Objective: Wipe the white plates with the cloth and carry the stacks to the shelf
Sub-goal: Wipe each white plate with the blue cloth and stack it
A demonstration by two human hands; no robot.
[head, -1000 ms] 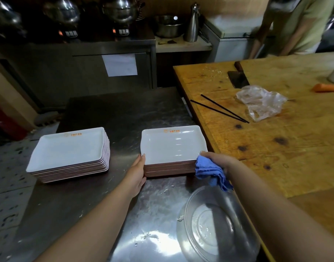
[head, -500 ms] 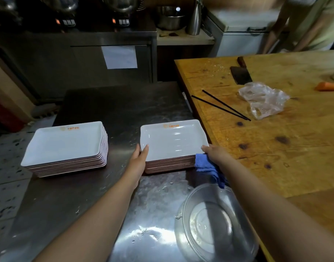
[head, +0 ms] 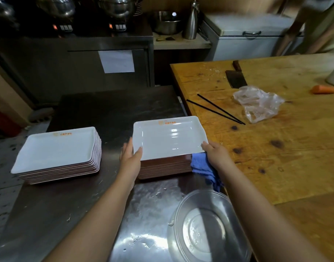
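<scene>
Head view: steel counter [head: 98,114], wet and smeared near the front, butted against a wooden table [head: 287,148] on the right; dim kitchen beyond. Left hand [head: 131,157] and right hand [head: 216,155] gripping opposite ends of the top plate [head: 168,138] over its stack [head: 165,168]. Blue cloth [head: 205,169] pinched under the right hand. Second stack [head: 57,155] left. Orange logo [head: 167,122] on the plates, unreadable.

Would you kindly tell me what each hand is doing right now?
Left hand: grips the top white plate at its left edge.
Right hand: holds the plate's right corner and the blue cloth.
</scene>
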